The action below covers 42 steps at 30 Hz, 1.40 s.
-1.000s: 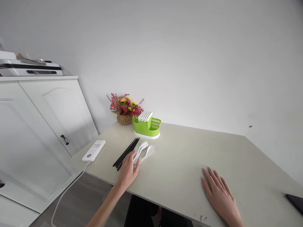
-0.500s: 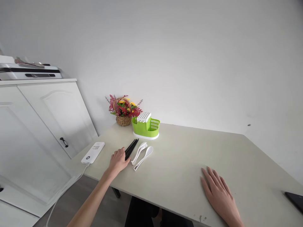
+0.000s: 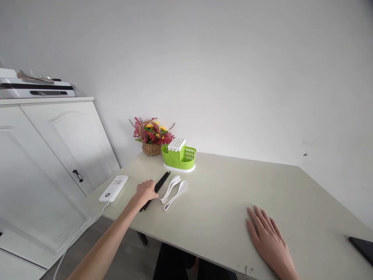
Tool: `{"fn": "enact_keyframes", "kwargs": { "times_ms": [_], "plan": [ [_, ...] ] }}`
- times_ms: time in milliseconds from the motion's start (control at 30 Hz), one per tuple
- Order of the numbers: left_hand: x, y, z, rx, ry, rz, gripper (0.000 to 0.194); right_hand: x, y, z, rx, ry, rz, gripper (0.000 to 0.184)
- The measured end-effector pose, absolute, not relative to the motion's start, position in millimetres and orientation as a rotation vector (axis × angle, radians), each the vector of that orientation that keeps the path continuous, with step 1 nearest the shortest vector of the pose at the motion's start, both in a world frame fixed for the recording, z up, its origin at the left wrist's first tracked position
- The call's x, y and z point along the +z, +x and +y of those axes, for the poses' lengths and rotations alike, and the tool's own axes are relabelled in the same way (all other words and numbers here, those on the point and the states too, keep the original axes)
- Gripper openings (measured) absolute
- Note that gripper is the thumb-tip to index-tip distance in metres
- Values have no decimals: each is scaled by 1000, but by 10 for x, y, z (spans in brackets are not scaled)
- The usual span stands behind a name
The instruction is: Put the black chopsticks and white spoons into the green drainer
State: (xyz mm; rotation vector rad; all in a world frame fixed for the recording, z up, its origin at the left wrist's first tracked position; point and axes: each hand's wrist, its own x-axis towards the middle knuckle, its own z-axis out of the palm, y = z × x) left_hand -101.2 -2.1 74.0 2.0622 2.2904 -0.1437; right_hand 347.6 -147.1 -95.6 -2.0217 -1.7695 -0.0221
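Note:
My left hand [image 3: 145, 191] rests curled over the middle of a bundle of black chopsticks [image 3: 162, 180] on the table, its fingers closed around them. The chopstick tips stick out past the hand toward the green cutlery holder [image 3: 178, 156], which has a white slotted insert. Three white spoons [image 3: 175, 189] lie just right of the chopsticks. My right hand [image 3: 269, 242] lies flat and open on the table [image 3: 221, 202] near its front edge, holding nothing.
A basket of flowers [image 3: 152, 136] stands by the wall behind the holder. A white power bank [image 3: 113, 188] with a cable sits at the table's left edge. A white cabinet [image 3: 55, 151] is at left, and a dark flat device [image 3: 363, 247] lies at far right.
My left hand moved left from the spoon handles onto the chopsticks and curled around them. The right hand stayed flat in place.

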Motion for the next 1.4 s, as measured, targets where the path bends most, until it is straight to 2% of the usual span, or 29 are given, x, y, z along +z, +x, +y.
{"fn": "enact_keyframes", "kwargs": {
  "times_ms": [433, 700, 1100, 1300, 1400],
  "plan": [
    [811, -913, 79, -434, 2067, 2276, 29, -989, 3489, -1469, -19, -2021, -1767, 74],
    [798, -897, 107, -475, 2072, 2259, 29, -974, 3481, -1479, -19, -2021, -1771, 73],
    [789, -974, 197, -462, 2027, 2243, 40, -1022, 3504, -1476, -32, -2011, -1780, 74],
    [732, -996, 165, -476, 2020, 2223, 28, -1008, 3497, -1478, -42, -2016, -1775, 73],
    [694, -1015, 104, -455, 2025, 2218, 35, -1005, 3500, -1480, -30, -2027, -1771, 73]
  ]
}}
